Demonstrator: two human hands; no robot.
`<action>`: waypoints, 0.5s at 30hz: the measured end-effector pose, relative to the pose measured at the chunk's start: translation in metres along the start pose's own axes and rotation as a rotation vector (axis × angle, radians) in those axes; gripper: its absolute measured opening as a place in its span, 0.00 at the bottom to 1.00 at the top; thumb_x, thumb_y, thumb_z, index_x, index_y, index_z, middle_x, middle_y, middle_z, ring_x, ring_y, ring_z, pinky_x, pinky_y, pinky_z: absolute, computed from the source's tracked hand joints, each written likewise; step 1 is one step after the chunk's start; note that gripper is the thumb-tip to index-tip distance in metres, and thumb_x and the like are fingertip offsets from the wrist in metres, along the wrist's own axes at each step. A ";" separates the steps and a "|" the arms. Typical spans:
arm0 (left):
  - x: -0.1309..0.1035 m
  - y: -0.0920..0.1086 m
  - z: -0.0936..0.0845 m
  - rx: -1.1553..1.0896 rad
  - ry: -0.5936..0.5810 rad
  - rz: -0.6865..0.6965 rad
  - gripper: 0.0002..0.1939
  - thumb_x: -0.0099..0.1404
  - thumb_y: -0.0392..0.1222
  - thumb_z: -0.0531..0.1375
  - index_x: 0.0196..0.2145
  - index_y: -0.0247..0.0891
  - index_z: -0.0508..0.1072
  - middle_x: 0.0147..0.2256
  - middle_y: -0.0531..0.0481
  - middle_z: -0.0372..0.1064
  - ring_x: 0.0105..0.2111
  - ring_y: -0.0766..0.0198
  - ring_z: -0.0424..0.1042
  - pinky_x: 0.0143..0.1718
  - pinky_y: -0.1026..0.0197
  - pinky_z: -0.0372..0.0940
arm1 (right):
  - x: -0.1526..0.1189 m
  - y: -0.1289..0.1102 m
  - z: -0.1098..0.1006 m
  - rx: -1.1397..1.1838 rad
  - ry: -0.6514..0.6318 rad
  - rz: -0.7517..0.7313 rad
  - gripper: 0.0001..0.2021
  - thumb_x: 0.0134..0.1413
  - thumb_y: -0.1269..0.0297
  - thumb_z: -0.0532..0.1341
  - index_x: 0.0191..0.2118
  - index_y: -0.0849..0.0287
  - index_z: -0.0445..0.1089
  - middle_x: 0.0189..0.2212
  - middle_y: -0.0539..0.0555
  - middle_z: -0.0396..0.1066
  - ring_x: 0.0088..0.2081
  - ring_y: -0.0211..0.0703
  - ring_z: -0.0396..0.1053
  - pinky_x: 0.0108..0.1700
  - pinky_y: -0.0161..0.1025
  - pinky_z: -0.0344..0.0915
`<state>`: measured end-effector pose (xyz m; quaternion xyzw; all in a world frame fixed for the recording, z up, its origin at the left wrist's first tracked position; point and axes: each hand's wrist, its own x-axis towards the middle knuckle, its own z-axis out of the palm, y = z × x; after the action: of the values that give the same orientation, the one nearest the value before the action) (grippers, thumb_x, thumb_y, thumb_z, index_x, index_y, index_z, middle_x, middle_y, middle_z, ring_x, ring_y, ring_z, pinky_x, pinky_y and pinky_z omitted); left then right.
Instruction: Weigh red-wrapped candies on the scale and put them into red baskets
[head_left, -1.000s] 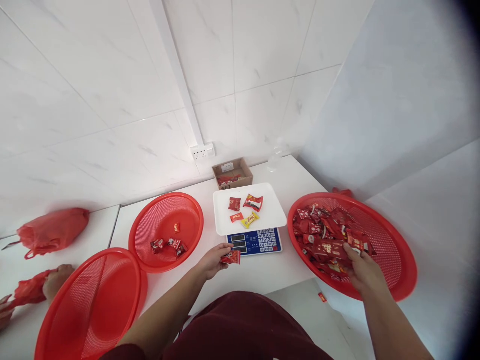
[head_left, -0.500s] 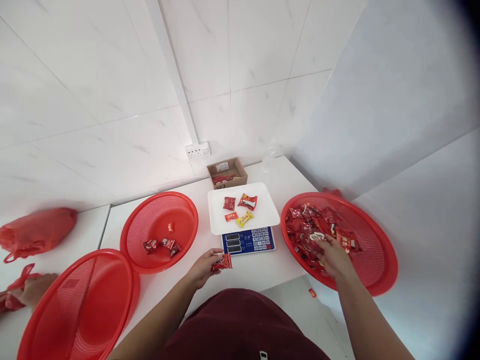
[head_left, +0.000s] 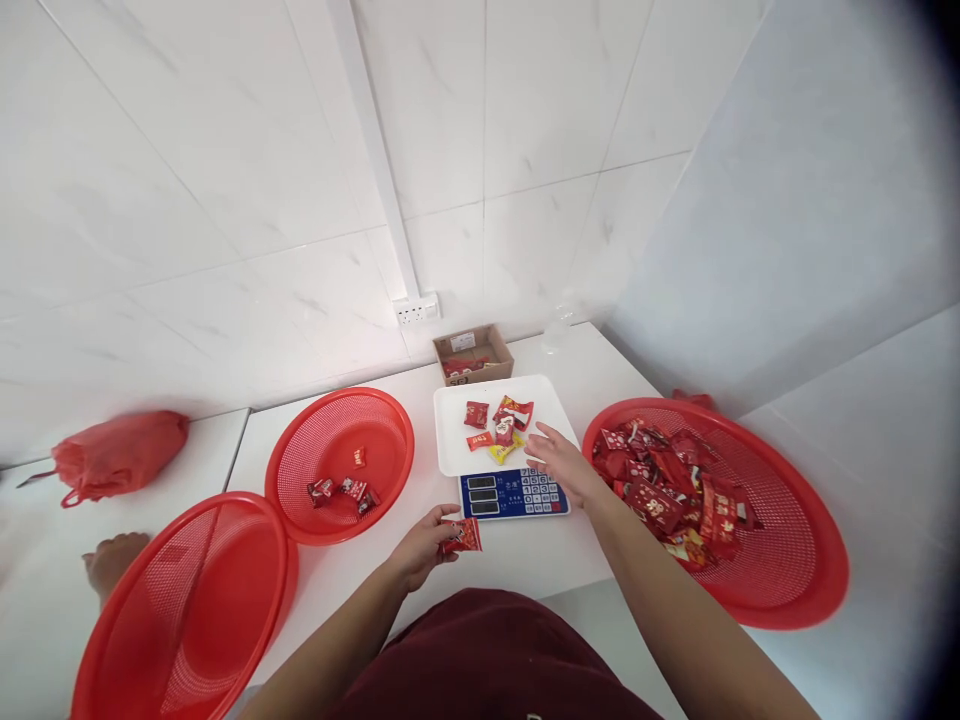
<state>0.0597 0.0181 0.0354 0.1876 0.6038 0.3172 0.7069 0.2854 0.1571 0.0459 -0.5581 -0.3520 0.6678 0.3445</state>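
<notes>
Near the front of the scale, my left hand (head_left: 427,545) is closed on a red candy packet (head_left: 463,535). My right hand (head_left: 559,462) is over the right edge of the white scale tray (head_left: 454,455), its fingers apart with nothing in them. On the tray lie several wrapped candies: a dark red packet (head_left: 476,414), a small red one (head_left: 479,440), a yellow one (head_left: 504,453) and others bunched beside them. The blue keypad panel (head_left: 513,496) shows below the tray. At the right, a red basket (head_left: 814,545) holds many red packets.
A red basket (head_left: 401,425) with several candies stands left of the scale, beside another red basket (head_left: 225,600). A cardboard box (head_left: 474,378) is behind the scale. At the far left are a red bag (head_left: 124,453) and another person's hand (head_left: 116,562).
My right hand has moved left from the right basket to the tray and opened. Another dark red packet lies among the tray's candies. The other person's hand no longer holds a red bag.
</notes>
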 end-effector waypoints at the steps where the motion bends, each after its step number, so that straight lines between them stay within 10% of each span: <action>1: -0.001 0.000 0.001 -0.010 0.001 0.013 0.30 0.46 0.39 0.63 0.48 0.41 0.61 0.36 0.53 0.68 0.32 0.68 0.68 0.34 0.63 0.59 | -0.003 0.005 -0.001 -0.063 0.001 0.014 0.29 0.47 0.58 0.65 0.57 0.50 0.61 0.53 0.56 0.68 0.50 0.44 0.69 0.48 0.41 0.70; 10: -0.002 0.005 0.038 0.132 -0.165 0.117 0.20 0.46 0.37 0.65 0.37 0.38 0.62 0.28 0.55 0.66 0.25 0.70 0.65 0.32 0.63 0.58 | -0.074 0.057 0.009 -0.335 -0.486 0.148 0.23 0.46 0.42 0.61 0.37 0.59 0.71 0.34 0.54 0.73 0.35 0.40 0.68 0.40 0.42 0.64; 15: -0.008 0.013 0.051 0.146 -0.270 0.131 0.23 0.46 0.46 0.70 0.36 0.37 0.66 0.31 0.53 0.65 0.31 0.68 0.67 0.38 0.58 0.62 | -0.092 0.059 0.008 -0.303 -0.543 0.139 0.26 0.46 0.37 0.58 0.29 0.60 0.67 0.23 0.49 0.66 0.28 0.36 0.62 0.35 0.40 0.59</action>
<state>0.1055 0.0284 0.0600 0.3185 0.5110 0.2898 0.7439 0.2863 0.0478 0.0429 -0.4269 -0.4876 0.7544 0.1046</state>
